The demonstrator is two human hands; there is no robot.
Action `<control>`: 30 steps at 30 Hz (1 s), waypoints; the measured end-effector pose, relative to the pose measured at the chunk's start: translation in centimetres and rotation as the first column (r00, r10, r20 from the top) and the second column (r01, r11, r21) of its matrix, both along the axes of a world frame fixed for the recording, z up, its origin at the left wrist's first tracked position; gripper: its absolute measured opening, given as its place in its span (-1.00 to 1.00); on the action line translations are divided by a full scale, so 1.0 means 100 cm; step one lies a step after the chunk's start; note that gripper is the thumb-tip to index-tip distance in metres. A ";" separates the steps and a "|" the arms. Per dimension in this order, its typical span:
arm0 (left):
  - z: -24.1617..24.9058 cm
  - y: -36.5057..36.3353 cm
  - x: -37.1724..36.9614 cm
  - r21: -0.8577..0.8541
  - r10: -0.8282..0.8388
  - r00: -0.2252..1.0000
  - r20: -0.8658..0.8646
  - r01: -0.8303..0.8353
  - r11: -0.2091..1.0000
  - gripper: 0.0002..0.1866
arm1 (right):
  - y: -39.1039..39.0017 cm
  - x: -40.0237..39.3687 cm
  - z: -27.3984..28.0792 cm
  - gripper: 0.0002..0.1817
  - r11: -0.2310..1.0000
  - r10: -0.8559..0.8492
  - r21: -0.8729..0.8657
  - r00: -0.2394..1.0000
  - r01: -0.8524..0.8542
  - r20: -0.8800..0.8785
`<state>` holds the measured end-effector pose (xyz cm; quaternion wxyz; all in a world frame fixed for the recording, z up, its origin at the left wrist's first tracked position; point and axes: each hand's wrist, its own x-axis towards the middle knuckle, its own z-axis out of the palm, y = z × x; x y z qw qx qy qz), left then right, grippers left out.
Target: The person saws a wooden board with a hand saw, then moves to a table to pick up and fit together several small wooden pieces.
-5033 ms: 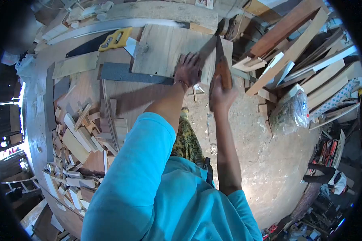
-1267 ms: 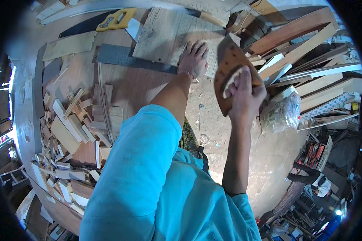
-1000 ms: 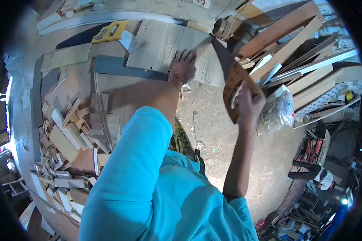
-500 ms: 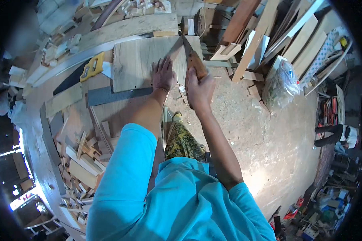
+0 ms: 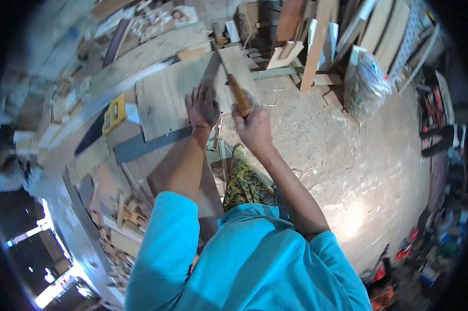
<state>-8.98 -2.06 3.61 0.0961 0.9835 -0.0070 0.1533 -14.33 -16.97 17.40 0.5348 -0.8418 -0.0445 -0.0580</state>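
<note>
A pale wooden board (image 5: 164, 96) lies on the workbench in the upper middle of the view. My left hand (image 5: 203, 108) rests on its near right part, palm down with fingers spread. My right hand (image 5: 253, 127) is wrapped round the wooden handle of a handsaw (image 5: 239, 96). The saw's dark blade runs up and away across the right part of the board. A grey strip (image 5: 151, 145) lies along the board's near edge. Left of the board is a second saw with a yellow handle (image 5: 113, 114).
Wood offcuts (image 5: 127, 210) are heaped at the lower left. Upright planks (image 5: 317, 46) lean at the upper right, beside a clear plastic bag (image 5: 368, 85). Wood scraps lie on the floor (image 5: 338, 155). At the far right, part of a person (image 5: 441, 139) shows.
The whole view has shifted and turned slightly. My right hand and the saw handle have come back toward my body, while my left hand still rests on the board.
</note>
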 end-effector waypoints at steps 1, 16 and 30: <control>-0.006 0.002 0.001 0.021 -0.045 0.999 0.007 0.045 0.999 -0.49 | 0.000 -0.002 -0.002 -0.48 0.999 0.043 -0.011 0.999 -0.043 0.030; 0.006 0.010 0.026 0.008 0.118 0.984 -0.133 -0.118 0.993 -0.64 | -0.013 -0.021 -0.046 -0.10 0.994 0.112 -0.035 0.983 -0.108 0.149; -0.033 0.033 0.061 -0.257 0.158 0.969 -0.192 -0.205 0.945 -0.52 | -0.033 -0.012 -0.048 -0.06 0.971 0.199 0.137 0.980 -0.197 -0.007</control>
